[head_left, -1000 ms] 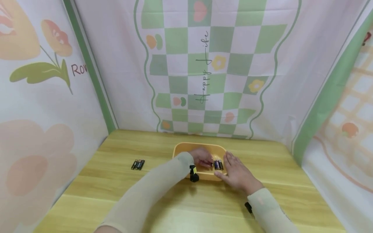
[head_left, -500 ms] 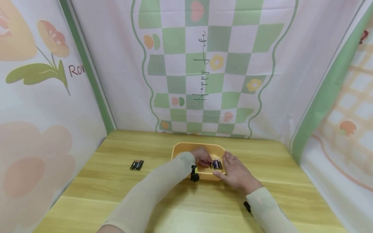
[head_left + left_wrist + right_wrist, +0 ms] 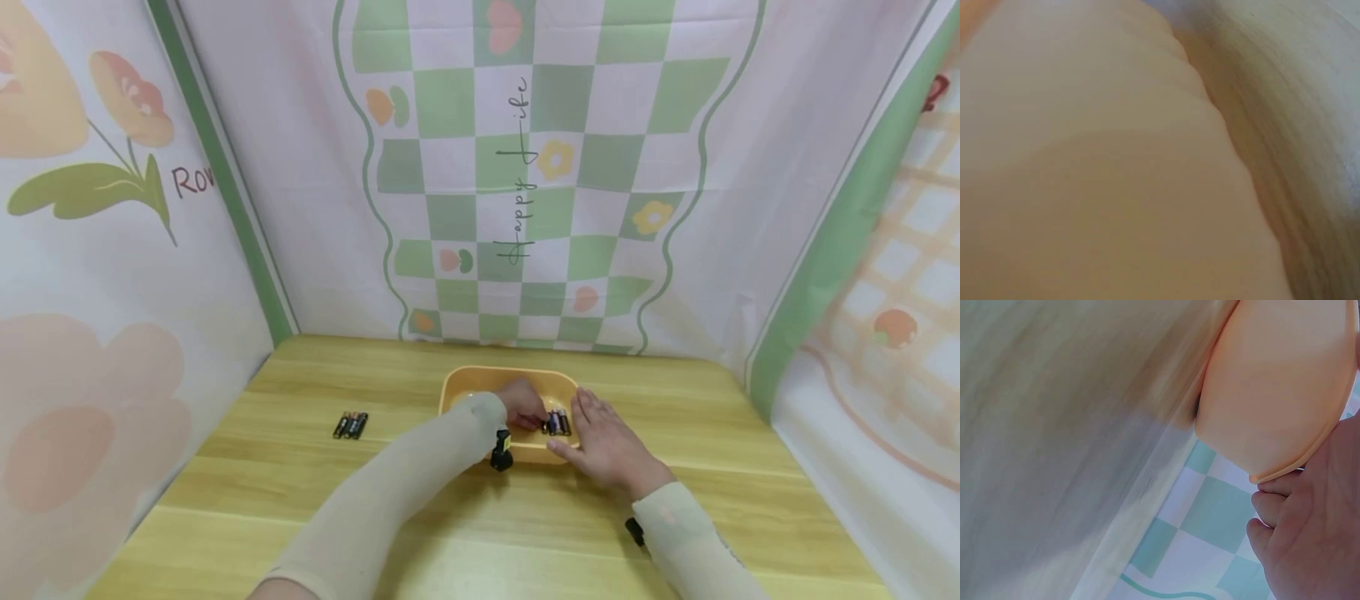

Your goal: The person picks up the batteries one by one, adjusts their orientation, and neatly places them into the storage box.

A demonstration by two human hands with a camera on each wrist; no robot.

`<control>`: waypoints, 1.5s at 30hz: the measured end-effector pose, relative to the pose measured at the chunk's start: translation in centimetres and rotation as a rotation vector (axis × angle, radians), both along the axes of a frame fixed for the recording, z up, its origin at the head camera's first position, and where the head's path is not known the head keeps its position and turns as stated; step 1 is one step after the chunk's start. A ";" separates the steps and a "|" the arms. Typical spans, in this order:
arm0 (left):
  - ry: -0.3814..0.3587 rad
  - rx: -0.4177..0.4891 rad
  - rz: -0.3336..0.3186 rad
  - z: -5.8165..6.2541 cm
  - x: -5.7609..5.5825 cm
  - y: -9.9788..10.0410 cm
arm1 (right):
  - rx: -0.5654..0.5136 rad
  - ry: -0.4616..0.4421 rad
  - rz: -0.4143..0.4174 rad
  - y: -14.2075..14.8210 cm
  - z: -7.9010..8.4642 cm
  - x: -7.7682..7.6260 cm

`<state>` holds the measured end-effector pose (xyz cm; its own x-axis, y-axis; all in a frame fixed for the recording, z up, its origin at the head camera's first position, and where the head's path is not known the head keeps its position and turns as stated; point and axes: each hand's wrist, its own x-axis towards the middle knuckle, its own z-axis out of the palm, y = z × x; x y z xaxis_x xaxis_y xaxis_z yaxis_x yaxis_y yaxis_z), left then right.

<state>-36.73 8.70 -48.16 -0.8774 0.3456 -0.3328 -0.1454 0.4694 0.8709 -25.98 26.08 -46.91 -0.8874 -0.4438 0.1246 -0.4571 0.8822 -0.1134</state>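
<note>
Left hand (image 3: 522,403): you are reaching it into the yellow box (image 3: 536,455), fingers bent beside the inner batteries (image 3: 557,422); whether they are pinching one, I cannot tell. Inner batteries: lying in a row near the box's right end. Right hand (image 3: 611,446): you are resting it against that end, fingers extended, thumb spread. Outer batteries (image 3: 350,425): lying side by side on the table (image 3: 465,533), left of the box.
</note>
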 end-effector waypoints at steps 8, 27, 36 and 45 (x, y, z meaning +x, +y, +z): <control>0.145 -0.106 -0.038 1.0 1.2 -0.1 | 0.004 -0.004 0.001 0.0 0.1 0.0; 0.098 -0.038 -0.024 1.0 0.8 -0.4 | 0.006 0.006 0.007 -0.1 0.2 0.3; 0.022 0.139 -0.063 3.0 1.2 -3.2 | 0.014 -0.022 0.005 -0.2 0.4 0.1; -0.054 0.307 -0.014 5.0 2.8 -7.4 | 0.020 -0.017 0.015 -0.1 0.8 0.2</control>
<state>-33.92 1.32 -43.19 -0.8558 0.4489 -0.2570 -0.1911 0.1874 0.9635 -25.73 25.97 -46.09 -0.8825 -0.4594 0.1010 -0.4686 0.8773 -0.1036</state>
